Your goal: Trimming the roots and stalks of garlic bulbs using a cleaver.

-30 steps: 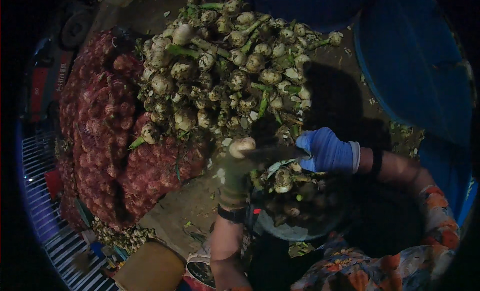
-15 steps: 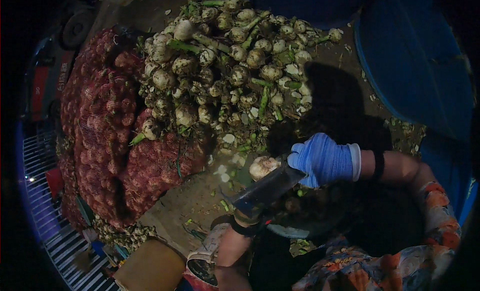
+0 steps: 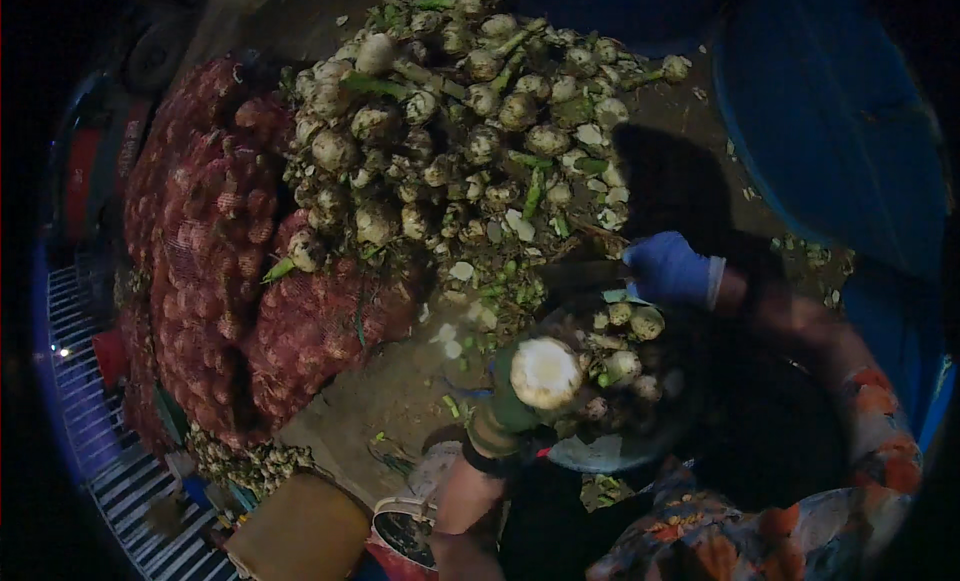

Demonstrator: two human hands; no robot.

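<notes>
Roughly at the centre of the frame, the left hand [image 3: 508, 409], in a dark green glove, grips a pale bulb [image 3: 546, 373], its flat, whitish cut face turned up toward the camera. Right of centre, the right hand [image 3: 672, 269], in a blue glove, is closed around what seems to be the handle end of a dark blade [image 3: 585, 274], though shadow and blur hide most of it; the blade points left, above the bulb and apart from it.

Below the blue glove, more bulbs [image 3: 622, 366] lie in a shadowed tub [image 3: 590, 454], just beside the held one. A large heap of soil-marked bulbs [image 3: 450, 131], some with green stems, fills the upper middle. Red net sacks [image 3: 205, 261] bulge at the left, against the heap. A tan container [image 3: 300, 526] and a pale bucket [image 3: 405, 526] stand at the lower left, and a blue sheet [image 3: 830, 101] covers the upper right.
</notes>
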